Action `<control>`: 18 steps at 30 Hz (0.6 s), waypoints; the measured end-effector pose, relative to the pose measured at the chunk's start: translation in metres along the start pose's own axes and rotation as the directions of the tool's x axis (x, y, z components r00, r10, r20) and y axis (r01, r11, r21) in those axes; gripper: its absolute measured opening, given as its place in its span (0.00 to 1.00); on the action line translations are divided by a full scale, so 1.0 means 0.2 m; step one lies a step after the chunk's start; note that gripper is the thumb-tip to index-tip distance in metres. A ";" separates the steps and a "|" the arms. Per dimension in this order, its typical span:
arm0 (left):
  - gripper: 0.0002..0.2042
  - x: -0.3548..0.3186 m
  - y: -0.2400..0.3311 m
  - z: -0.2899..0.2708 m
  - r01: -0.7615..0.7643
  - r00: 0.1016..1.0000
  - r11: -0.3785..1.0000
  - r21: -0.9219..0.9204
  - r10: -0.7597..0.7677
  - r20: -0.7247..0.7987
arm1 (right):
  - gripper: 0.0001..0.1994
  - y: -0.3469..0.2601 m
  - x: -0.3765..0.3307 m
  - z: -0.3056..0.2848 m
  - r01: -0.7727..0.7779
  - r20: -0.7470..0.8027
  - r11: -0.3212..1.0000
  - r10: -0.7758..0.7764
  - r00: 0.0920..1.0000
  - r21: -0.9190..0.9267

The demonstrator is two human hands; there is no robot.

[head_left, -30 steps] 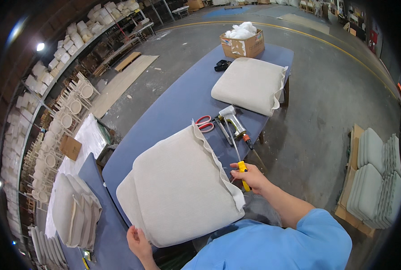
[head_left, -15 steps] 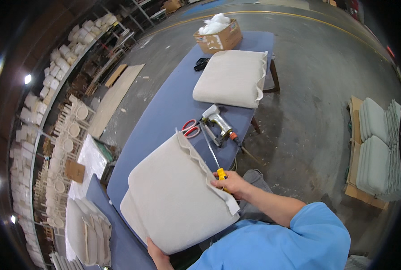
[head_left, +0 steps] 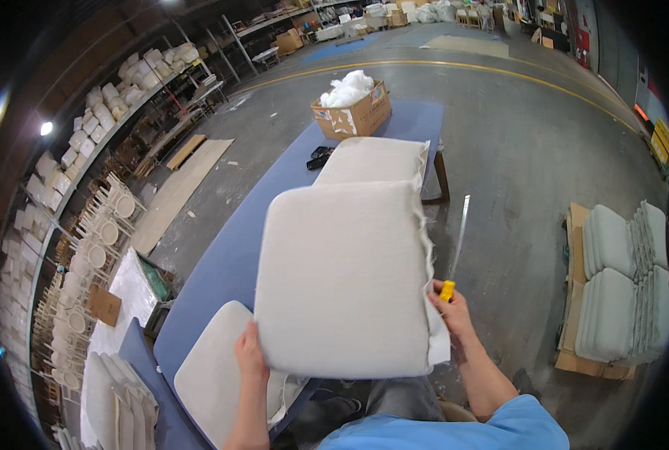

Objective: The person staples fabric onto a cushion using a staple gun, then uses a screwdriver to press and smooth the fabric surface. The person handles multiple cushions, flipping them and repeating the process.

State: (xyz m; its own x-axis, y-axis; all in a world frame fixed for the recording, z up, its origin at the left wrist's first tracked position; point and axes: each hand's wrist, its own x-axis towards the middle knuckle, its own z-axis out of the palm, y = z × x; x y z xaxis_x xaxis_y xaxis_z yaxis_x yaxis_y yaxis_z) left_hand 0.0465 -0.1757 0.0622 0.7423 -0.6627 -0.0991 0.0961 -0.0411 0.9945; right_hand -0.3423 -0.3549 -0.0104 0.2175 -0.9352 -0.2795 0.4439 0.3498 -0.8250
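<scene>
Both my hands hold up a pale cream seat cushion (head_left: 342, 277), tilted above the blue-covered table (head_left: 229, 247). My left hand (head_left: 252, 351) is closed on its lower left edge. At the ragged fabric edge on the right, my right hand (head_left: 452, 306) is closed on the cushion and also on a screwdriver (head_left: 447, 291) with a yellow handle and a long, thin metal shaft pointing away from me. A second cushion (head_left: 216, 360) lies on the table by my left forearm. Beyond the raised cushion, another cushion (head_left: 372, 160) is partly covered by it.
A cardboard box (head_left: 353, 116) with white stuffing stands at the table's far end, near a small black object (head_left: 319, 157). Stacked cushions (head_left: 623, 292) sit on cardboard on the floor at right. More cushions (head_left: 117, 401) are at lower left, beside wooden chair frames (head_left: 87, 262).
The cushion has been lifted and turned more upright, away to the right of the cushion beneath it. It hides the scissors and staple gun seen earlier. The screwdriver rose with my right hand.
</scene>
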 end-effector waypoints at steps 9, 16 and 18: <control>0.25 1.21 0.46 0.90 -0.192 0.976 0.915 0.354 0.139 0.171 | 0.26 -0.52 0.81 0.19 0.234 -0.074 0.967 -0.227 0.971 0.104; 0.21 1.25 0.18 0.91 -0.281 0.910 0.811 0.514 0.055 0.410 | 0.15 -0.42 1.51 0.12 0.217 -0.179 0.970 -0.234 0.956 -0.111; 0.18 0.92 -0.02 0.68 -0.148 0.878 0.887 0.438 -0.086 0.471 | 0.10 -0.22 1.48 0.14 0.102 -0.113 0.994 -0.104 0.988 -0.027</control>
State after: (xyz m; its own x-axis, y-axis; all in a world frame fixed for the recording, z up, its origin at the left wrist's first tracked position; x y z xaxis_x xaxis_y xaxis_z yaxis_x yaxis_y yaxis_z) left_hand 0.0934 -0.3995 0.0437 0.3315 -0.9302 -0.1573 -0.3151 -0.2664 0.9109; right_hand -0.2734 -0.6462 -0.0438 0.0703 -0.9667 -0.2460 0.4401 0.2514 -0.8621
